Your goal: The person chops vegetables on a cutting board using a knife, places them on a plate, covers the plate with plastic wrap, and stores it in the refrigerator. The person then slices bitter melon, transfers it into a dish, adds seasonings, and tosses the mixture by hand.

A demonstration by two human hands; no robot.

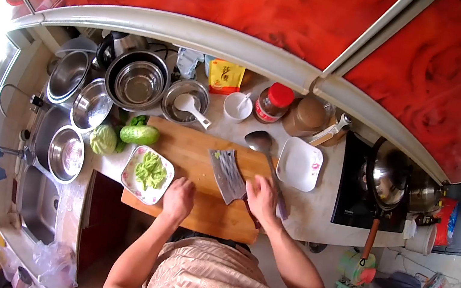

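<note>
My left hand (179, 198) is closed, its fingers curled over the cutting board (196, 169), just right of a flowered square dish (128, 177). No object shows in it. Cut green leafy pieces (151, 171) lie in that dish. My right hand (261, 199) hovers at the dark handle of a cleaver (227, 179), thumb and forefinger apart; most of the handle shows beside the hand. Flat on the board, the cleaver has a few green scraps on its blade. A ladle (259, 141) rests just right of the board, its handle running past my right hand.
A cucumber (139, 134) and a cabbage (103, 140) sit behind the dish. Metal bowls (66, 154) stand left, by the sink (41, 201). Right are a white square plate (299, 164) and a wok (389, 177) on the stove. A red-lidded jar (274, 102) stands behind.
</note>
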